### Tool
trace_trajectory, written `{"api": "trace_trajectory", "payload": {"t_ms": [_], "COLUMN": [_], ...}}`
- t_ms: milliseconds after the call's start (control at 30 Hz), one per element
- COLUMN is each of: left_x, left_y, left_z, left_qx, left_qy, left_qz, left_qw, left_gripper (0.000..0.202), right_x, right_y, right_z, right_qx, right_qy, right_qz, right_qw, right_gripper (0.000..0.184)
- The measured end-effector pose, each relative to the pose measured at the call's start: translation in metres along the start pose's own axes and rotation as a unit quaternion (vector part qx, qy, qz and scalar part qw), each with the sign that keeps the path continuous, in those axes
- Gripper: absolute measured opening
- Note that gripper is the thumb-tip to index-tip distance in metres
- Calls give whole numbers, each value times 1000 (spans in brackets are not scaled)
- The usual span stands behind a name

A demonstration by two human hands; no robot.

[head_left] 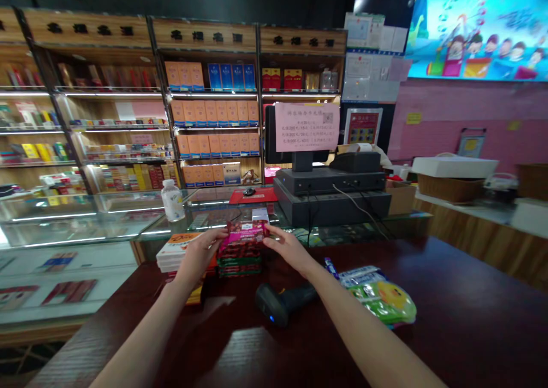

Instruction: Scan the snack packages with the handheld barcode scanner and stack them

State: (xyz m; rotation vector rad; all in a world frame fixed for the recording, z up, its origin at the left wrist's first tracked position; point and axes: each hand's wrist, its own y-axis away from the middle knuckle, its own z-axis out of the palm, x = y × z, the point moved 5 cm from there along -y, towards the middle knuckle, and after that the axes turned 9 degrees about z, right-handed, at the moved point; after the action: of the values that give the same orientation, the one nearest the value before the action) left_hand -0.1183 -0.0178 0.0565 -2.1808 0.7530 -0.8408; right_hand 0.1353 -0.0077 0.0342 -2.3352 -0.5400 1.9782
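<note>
Between my hands is a red and pink snack packet (248, 235) on top of a stack of similar packets (240, 267) with green ones lower down. My left hand (201, 254) grips the packet's left edge with its fingers closed. On the right edge, my right hand (286, 246) pinches the same packet between thumb and fingers. Beside my left hand lies a pile of white and orange boxes (173, 251), partly hidden by that hand. A black barcode scanner (278, 303) rests on the dark table below the stack, its handle running under my right forearm.
Green and blue packages (381, 299) lie right of my right forearm. Behind the stack are a glass counter (201, 208), a white bottle (172, 201) and a cash register (329, 182) with trailing cables. Stocked shelves (214, 114) line the wall.
</note>
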Motion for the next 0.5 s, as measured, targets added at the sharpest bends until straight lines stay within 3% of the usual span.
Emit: {"api": "trace_trajectory", "payload": {"t_ms": [233, 500], "left_x": [-29, -38], "left_y": [-14, -23], "left_z": [5, 9], "left_qx": [-67, -111], "left_qy": [-37, -44], "left_qz": [20, 30], "left_qw": [997, 992], "left_gripper": [23, 24], "right_x": [15, 24], "right_y": [-25, -35], "right_z": [11, 18], "right_qx": [28, 43], "right_qy": [145, 225], "right_qz": [-29, -7], "right_qw": [989, 973], "right_gripper": [69, 65]}}
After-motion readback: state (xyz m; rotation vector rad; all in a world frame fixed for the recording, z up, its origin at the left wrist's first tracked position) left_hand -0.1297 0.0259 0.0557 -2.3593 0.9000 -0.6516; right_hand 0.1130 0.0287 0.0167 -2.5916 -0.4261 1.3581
